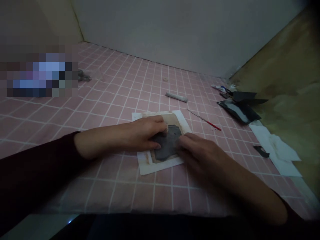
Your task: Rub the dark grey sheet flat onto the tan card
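Note:
A flat, dark grey slab (166,146), perhaps clay, lies on a brownish sheet (172,119) over white paper (150,169). My left hand (147,133) rests across the slab's left side, thumb and fingers apart, the fingertips touching its surface. At the slab's right edge is my right hand (197,148), its fingers curled together and slightly blurred. Whatever sits between those fingers is hidden. Just beyond the paper lies a thin tool with a red handle (212,125).
A grey cylindrical tube (176,97) and a small round pale object (165,79) lie farther back on the pink checked cloth (112,96). To the right are dark pouches (240,110), white papers (277,150) and a black flat piece (261,151). Walls stand behind and right.

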### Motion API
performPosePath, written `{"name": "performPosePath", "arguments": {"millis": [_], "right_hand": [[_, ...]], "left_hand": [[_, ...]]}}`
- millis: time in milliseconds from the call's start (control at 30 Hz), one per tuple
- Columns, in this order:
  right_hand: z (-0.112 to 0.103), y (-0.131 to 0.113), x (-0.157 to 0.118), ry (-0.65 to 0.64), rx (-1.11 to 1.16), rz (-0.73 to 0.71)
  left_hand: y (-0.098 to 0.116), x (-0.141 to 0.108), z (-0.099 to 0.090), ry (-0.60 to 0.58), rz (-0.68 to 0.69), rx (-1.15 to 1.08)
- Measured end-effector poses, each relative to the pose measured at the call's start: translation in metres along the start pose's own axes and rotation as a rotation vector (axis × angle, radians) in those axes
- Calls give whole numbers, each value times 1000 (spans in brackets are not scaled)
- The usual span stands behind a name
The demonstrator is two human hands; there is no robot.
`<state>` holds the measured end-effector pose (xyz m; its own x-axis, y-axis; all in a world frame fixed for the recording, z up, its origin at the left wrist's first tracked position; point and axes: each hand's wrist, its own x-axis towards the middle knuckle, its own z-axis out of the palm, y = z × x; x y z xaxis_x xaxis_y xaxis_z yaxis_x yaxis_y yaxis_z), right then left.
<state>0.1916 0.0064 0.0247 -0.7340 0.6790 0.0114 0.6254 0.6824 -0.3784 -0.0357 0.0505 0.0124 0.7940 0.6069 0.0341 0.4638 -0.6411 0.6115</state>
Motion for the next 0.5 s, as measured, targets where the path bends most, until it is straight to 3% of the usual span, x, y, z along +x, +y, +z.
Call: {"name": "performPosePath", "arguments": {"millis": [67, 200, 367, 433, 500], "right_hand": [[2, 0, 0, 23, -17, -9], [9, -6, 2, 11, 44, -248], [7, 0, 0, 16, -14, -42], [8, -1, 1, 33, -13, -64], [11, -5, 3, 24, 31, -174]], "left_hand": [[0, 0, 0, 4, 2, 8], [0, 0, 0, 24, 0, 12], [0, -1, 0, 10, -1, 2], [-1, -1, 0, 12, 7, 2], [-1, -1, 1, 21, 17, -1]]}}
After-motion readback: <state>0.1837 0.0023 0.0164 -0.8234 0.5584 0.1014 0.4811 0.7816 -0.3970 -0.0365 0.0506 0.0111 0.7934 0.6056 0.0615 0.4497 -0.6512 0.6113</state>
